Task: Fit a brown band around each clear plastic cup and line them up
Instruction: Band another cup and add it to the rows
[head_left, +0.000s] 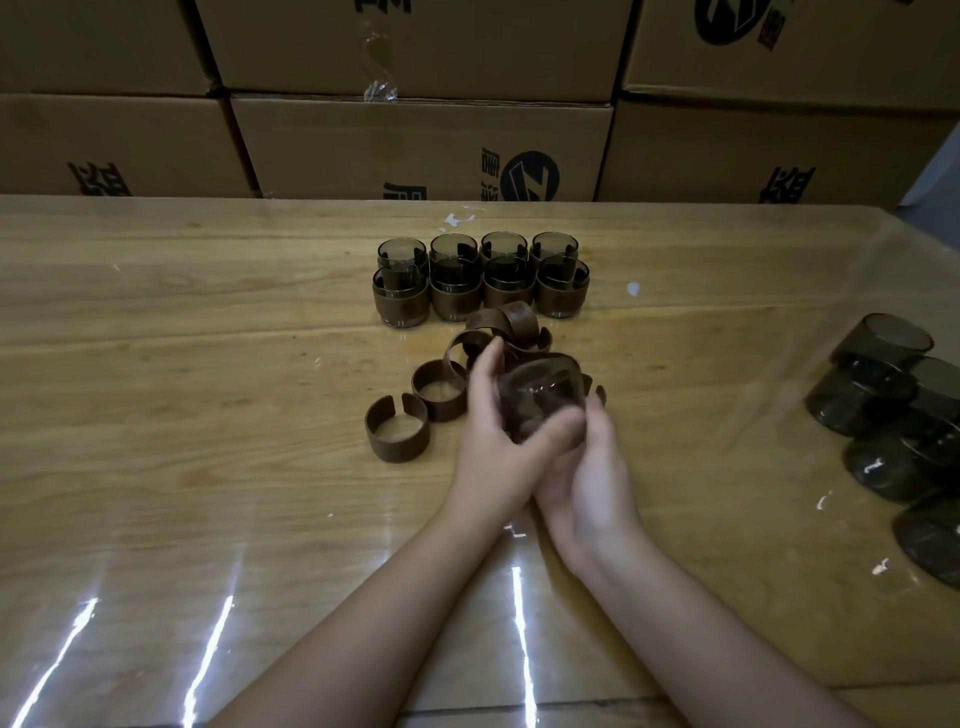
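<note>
From the head view, both hands meet over the middle of the worktop (182, 364) and share one clear cup (540, 395), tipped on its side. The left hand (498, 431) has its grip closed over the cup's near side, thumb across the front; the right hand (587, 467) cups it from below, fingers curled around it. Loose brown bands (397, 428) lie scattered just left of and behind the hands. Beyond them, eight banded cups (480, 280) stand in two touching rows. Bare cups (883, 395) cluster near the right edge. The worktop's left half lies open; cardboard boxes (415, 140) wall the far edge.
</note>
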